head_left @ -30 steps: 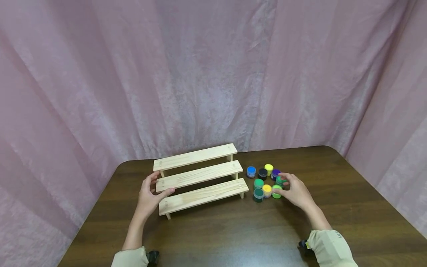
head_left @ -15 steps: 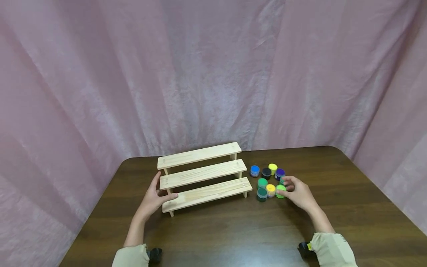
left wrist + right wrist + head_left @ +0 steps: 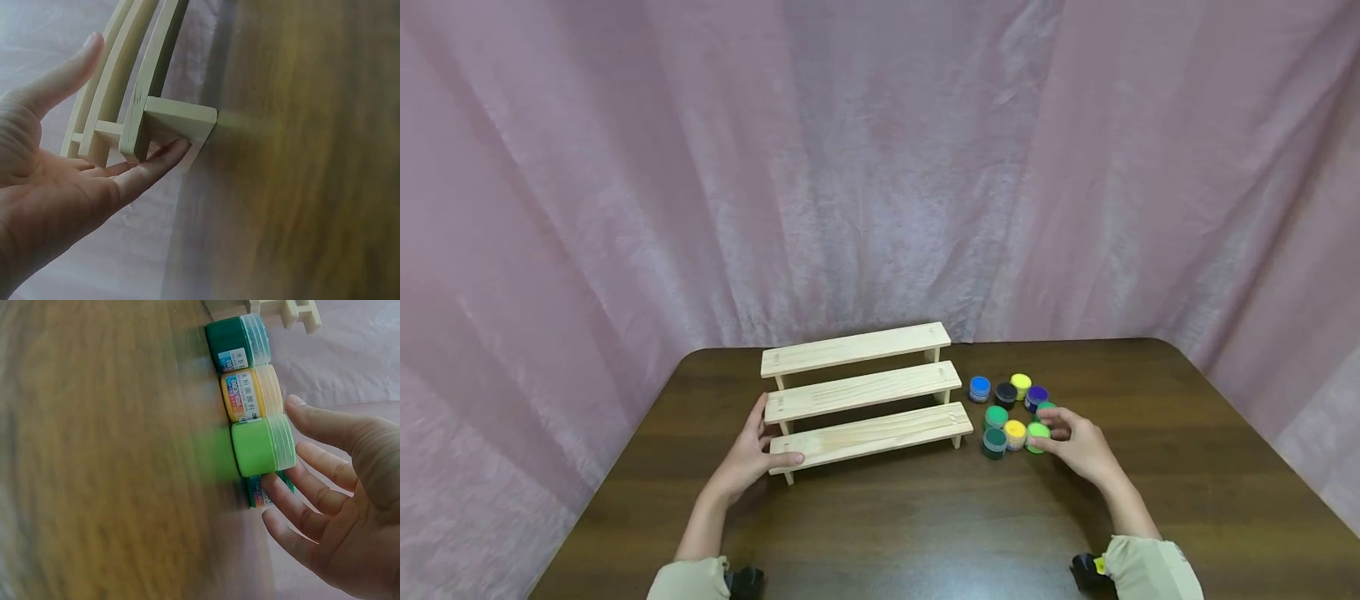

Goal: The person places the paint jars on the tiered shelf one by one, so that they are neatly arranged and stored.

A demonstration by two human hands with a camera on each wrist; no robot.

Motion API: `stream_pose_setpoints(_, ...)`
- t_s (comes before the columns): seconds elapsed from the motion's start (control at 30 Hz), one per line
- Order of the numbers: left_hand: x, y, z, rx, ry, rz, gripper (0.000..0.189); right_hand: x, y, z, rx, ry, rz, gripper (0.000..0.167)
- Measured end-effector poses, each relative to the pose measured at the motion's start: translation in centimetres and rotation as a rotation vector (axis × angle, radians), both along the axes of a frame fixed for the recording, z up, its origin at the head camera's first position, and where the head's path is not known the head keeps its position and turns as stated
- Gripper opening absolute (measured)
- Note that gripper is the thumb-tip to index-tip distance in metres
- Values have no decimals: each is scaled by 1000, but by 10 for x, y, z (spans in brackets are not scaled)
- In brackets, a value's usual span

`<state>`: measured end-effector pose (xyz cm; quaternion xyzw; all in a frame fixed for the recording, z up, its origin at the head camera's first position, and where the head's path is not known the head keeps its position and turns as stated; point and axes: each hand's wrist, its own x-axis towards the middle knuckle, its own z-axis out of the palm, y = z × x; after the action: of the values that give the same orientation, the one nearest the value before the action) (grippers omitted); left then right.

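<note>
A three-step pale wooden stand [image 3: 865, 393] sits on the table. My left hand [image 3: 747, 458] is at its left end. In the left wrist view, the fingertips [image 3: 178, 150] touch the stand's end near a leg, while the thumb stands off from the boards. To the right, my right hand [image 3: 1084, 450] hovers beside a group of small paint jars. Nearest to it is a light green jar [image 3: 256, 447]; the fingers are loosely bent around its lid side without a clear grip. A green jar [image 3: 259, 492] is partly hidden behind the fingers.
Next to the light green jar stand a yellow-orange jar [image 3: 1015, 433] and a dark green jar [image 3: 994, 442]. Behind are green [image 3: 996, 417], blue [image 3: 979, 388], black [image 3: 1006, 395], yellow [image 3: 1021, 385] and purple [image 3: 1036, 397] jars. A pink curtain [image 3: 880, 167] hangs behind the brown table [image 3: 895, 533].
My left hand has slid down along the stand's end, its thumb moving from the middle step to the lowest. My right hand stays by the light green jar. The head view has shifted slightly.
</note>
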<state>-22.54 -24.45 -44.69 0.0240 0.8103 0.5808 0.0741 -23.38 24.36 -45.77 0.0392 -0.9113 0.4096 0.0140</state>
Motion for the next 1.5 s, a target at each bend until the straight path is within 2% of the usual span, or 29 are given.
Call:
stream_pose_setpoints(0.33,3,2,-1,4,-9,5,129,1,2,-6,-22,-37,3,56)
stream_pose_setpoints(0.53,4,5,-1,-42,20,8,128,2,5,-8,-33,-38,10,51)
stream_pose_setpoints(0.7,4,6,-1,-65,16,-11,128,5,7,-8,-36,-42,9,50)
stream_pose_setpoints(1.0,-1,5,-2,-84,22,-8,127,8,9,-6,-40,-33,-5,46)
stream_pose_setpoints(1.5,-2,2,-2,-99,53,-36,126,9,7,-9,-67,-46,-34,44)
